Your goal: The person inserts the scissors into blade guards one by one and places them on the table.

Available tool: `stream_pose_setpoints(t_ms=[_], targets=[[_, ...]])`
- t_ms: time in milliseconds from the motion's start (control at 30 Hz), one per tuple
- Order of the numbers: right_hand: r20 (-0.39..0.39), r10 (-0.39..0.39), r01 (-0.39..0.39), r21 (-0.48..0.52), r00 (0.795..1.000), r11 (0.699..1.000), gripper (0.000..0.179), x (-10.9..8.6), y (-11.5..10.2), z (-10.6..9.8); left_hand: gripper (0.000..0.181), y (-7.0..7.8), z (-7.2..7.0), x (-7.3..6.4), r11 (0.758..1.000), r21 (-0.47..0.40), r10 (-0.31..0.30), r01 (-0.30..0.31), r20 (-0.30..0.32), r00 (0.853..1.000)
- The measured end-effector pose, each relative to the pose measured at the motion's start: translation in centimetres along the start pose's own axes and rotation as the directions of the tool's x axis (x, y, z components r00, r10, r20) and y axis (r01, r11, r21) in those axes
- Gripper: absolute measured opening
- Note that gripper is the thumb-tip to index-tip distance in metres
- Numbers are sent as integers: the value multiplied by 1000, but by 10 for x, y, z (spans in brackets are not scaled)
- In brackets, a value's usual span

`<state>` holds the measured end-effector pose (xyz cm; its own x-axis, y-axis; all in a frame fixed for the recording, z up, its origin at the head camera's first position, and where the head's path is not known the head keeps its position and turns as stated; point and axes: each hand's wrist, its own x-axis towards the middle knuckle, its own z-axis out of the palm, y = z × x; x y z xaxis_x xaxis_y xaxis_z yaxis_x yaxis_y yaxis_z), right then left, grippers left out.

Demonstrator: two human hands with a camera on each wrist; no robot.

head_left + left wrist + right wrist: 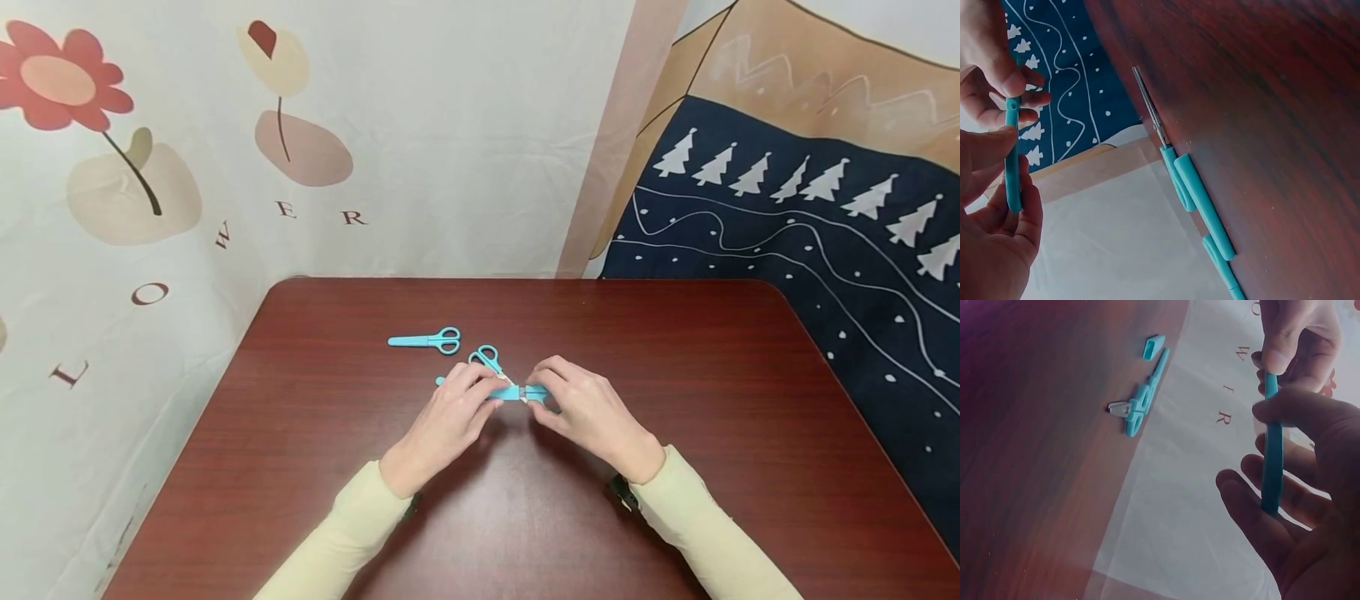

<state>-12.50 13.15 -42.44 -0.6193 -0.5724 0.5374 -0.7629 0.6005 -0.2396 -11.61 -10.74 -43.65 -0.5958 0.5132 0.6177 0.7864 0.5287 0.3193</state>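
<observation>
Both hands meet over the table around one pair of light-blue scissors. My left hand (pixel 450 412) pinches the blue blade cover (pixel 506 392) between thumb and fingers. Opposite it, my right hand (pixel 588 408) grips the scissors' handles (pixel 1272 469), partly hidden by its fingers. A short bit of metal shows between cover and handles, so the blades are mostly inside the cover. Behind the left hand lie bare-bladed scissors (pixel 487 357) and a loose cover (pixel 1204 206), mostly hidden in the head view. Farther back rests a covered pair of scissors (pixel 423 340).
The reddish-brown table (pixel 300 483) has rounded far corners. Behind it hangs a pale curtain (pixel 450 167) with flowers and letters. A dark-blue cloth (pixel 750 225) with white trees hangs at the right.
</observation>
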Motion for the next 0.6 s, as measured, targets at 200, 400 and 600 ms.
stream_pose_setpoints(t_ms=[200, 400, 600], targets=[[-44, -27, 27, 1, 999, 1000, 24, 0, 0, 1, 36, 0, -2, 1, 999, -17, -36, 35, -12, 999], [-50, -44, 44, 5, 998, 999, 21, 4, -1, 1, 30, -5, -1, 4, 1000, -26, -19, 16, -83, 996], [-54, -49, 49, 7, 997, 999, 22, 6, -1, 0, 28, -9, -2, 7, 1000, 0, 31, -31, -114, 993]])
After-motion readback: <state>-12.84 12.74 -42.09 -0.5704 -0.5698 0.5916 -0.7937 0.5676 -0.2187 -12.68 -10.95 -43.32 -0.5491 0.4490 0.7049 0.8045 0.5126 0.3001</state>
